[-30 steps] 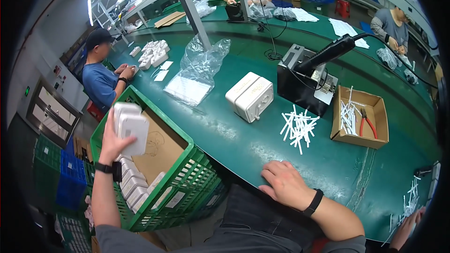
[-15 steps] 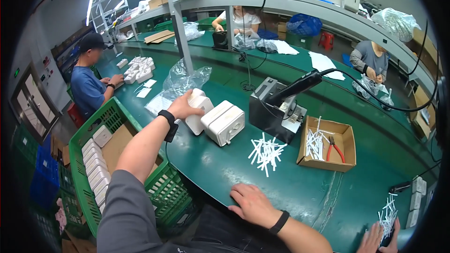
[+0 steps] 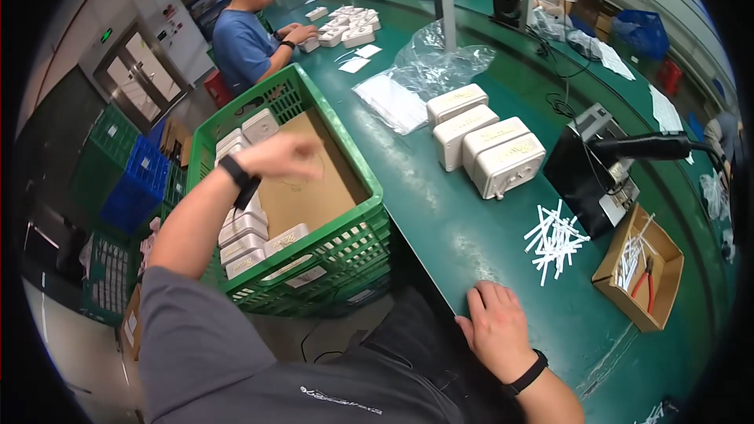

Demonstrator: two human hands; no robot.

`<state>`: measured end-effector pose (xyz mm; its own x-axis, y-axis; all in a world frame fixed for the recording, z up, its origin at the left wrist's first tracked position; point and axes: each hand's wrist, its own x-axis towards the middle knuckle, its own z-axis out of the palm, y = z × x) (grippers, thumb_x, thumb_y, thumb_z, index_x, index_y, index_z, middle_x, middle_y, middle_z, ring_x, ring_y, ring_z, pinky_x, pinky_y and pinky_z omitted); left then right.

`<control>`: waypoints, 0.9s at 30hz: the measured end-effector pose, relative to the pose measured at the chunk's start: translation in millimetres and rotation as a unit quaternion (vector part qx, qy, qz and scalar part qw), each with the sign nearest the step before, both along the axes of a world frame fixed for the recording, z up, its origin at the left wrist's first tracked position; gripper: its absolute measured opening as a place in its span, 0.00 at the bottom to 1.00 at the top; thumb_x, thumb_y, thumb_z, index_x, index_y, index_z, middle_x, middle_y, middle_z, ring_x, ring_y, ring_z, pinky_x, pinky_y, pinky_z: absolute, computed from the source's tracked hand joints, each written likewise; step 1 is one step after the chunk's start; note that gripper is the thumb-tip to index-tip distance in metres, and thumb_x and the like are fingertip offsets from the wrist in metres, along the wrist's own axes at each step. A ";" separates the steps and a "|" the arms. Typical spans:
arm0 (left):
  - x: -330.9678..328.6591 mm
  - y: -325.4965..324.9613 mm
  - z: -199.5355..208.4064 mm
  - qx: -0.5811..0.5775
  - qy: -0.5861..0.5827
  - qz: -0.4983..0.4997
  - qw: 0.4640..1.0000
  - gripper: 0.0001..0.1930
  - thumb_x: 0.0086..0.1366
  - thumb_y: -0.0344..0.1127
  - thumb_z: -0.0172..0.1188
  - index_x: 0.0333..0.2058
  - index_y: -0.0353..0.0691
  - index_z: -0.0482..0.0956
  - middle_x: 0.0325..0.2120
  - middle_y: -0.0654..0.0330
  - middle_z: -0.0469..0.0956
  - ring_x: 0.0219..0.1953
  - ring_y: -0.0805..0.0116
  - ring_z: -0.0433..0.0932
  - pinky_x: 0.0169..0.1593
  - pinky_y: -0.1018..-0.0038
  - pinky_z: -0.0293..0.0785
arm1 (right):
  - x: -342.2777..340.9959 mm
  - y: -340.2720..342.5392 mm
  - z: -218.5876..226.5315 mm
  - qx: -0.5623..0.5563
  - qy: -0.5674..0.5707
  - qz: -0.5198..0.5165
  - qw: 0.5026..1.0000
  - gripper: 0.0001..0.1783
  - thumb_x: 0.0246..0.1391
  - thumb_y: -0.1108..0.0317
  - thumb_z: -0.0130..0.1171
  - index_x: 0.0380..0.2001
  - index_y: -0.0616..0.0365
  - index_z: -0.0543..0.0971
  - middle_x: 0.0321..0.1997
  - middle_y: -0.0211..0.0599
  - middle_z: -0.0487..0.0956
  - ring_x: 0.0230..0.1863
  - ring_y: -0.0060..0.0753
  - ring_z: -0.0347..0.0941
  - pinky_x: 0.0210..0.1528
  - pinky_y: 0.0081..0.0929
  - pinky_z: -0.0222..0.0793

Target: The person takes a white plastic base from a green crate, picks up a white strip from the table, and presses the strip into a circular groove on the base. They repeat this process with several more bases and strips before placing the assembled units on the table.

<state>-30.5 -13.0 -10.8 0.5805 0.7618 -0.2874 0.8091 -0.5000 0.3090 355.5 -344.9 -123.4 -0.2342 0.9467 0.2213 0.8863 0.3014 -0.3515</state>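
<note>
Your green bench (image 3: 471,224) is flanking the green crate (image 3: 334,129), likely keeping white cases (image 3: 506,159), standing in both places, within reach. Your left hand (image 3: 279,155) is hovering over the crate, blurred fingers open, seemingly empty; your right hand (image 3: 496,326) is resting, perhaps for support, fingers loosely extended.

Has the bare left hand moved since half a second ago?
Yes: the black-banded left hand moved left, from the white rounded boxes on the green table to over the green plastic crate.
</note>
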 end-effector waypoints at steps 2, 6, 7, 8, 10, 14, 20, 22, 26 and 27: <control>-64.2 -32.5 -41.3 -0.083 0.063 0.037 0.994 0.49 0.58 0.63 0.80 0.68 0.34 0.75 0.58 0.44 0.83 0.61 0.53 0.82 0.64 0.60 0.77 | -2.4 4.2 1.6 0.001 -0.001 0.018 1.000 0.23 0.51 0.65 0.75 0.47 0.62 0.78 0.51 0.46 0.78 0.54 0.52 0.76 0.61 0.45 0.73; -106.2 -89.7 -94.1 -0.209 0.040 0.082 0.974 0.53 0.56 0.60 0.82 0.73 0.36 0.70 0.64 0.40 0.78 0.68 0.51 0.77 0.69 0.60 0.74 | -6.4 7.5 6.5 -0.037 -0.013 0.012 0.999 0.25 0.51 0.65 0.76 0.49 0.63 0.78 0.53 0.46 0.78 0.55 0.53 0.76 0.61 0.46 0.72; -108.4 -97.3 -100.2 -0.215 0.036 0.089 0.972 0.53 0.56 0.60 0.82 0.73 0.36 0.70 0.64 0.40 0.78 0.68 0.51 0.77 0.69 0.60 0.74 | -7.5 6.0 8.4 -0.033 -0.016 0.008 0.999 0.26 0.51 0.65 0.76 0.50 0.63 0.78 0.53 0.47 0.78 0.55 0.53 0.76 0.61 0.46 0.72; -109.8 -104.3 -105.4 -0.176 0.016 0.087 0.980 0.54 0.56 0.60 0.82 0.73 0.37 0.69 0.65 0.40 0.77 0.68 0.50 0.76 0.69 0.59 0.74 | -8.6 4.7 9.8 -0.028 -0.019 0.003 0.999 0.26 0.50 0.66 0.76 0.51 0.63 0.78 0.54 0.47 0.78 0.55 0.54 0.76 0.61 0.46 0.72; -107.2 -115.4 -112.6 -0.095 -0.023 0.081 0.992 0.54 0.56 0.59 0.82 0.75 0.39 0.68 0.68 0.40 0.74 0.69 0.46 0.75 0.70 0.58 0.74 | -9.0 3.5 8.9 -0.028 -0.023 0.003 0.999 0.27 0.50 0.66 0.76 0.52 0.63 0.78 0.54 0.47 0.78 0.55 0.54 0.76 0.62 0.46 0.72; -87.6 -119.4 -93.1 -0.062 0.001 0.043 0.997 0.44 0.61 0.46 0.78 0.74 0.47 0.70 0.72 0.41 0.69 0.69 0.40 0.75 0.69 0.56 0.75 | -12.0 2.6 9.5 -0.019 -0.034 -0.005 0.999 0.29 0.50 0.67 0.76 0.53 0.64 0.78 0.55 0.48 0.78 0.56 0.55 0.76 0.61 0.47 0.72; -102.7 -106.4 -111.4 0.019 -0.015 -0.121 0.992 0.34 0.63 0.30 0.69 0.69 0.53 0.77 0.74 0.43 0.66 0.68 0.39 0.74 0.68 0.53 0.76 | -9.7 2.6 14.3 -0.022 -0.029 -0.011 0.999 0.28 0.51 0.66 0.76 0.53 0.64 0.78 0.55 0.48 0.78 0.56 0.54 0.76 0.62 0.46 0.72; -110.8 -108.7 -114.4 0.035 -0.014 -0.136 0.990 0.33 0.63 0.26 0.66 0.67 0.55 0.80 0.74 0.43 0.65 0.69 0.39 0.74 0.68 0.53 0.76 | -7.6 2.3 15.4 -0.021 -0.035 -0.022 0.999 0.27 0.51 0.66 0.76 0.52 0.64 0.78 0.55 0.48 0.78 0.57 0.54 0.76 0.63 0.46 0.72; -115.1 -115.9 -114.1 0.099 0.012 -0.170 0.981 0.31 0.66 0.38 0.68 0.68 0.53 0.78 0.74 0.41 0.64 0.68 0.37 0.74 0.67 0.51 0.78 | -9.0 3.3 8.2 -0.013 -0.030 -0.005 0.999 0.26 0.53 0.64 0.74 0.52 0.63 0.78 0.55 0.47 0.78 0.57 0.53 0.76 0.63 0.45 0.72; -110.2 -120.6 -108.8 0.112 0.041 -0.172 0.978 0.34 0.68 0.45 0.69 0.72 0.54 0.74 0.73 0.39 0.65 0.67 0.36 0.74 0.65 0.50 0.78 | -8.5 1.9 7.1 -0.013 -0.032 -0.007 0.999 0.25 0.54 0.64 0.74 0.52 0.63 0.78 0.55 0.47 0.78 0.57 0.53 0.76 0.63 0.45 0.72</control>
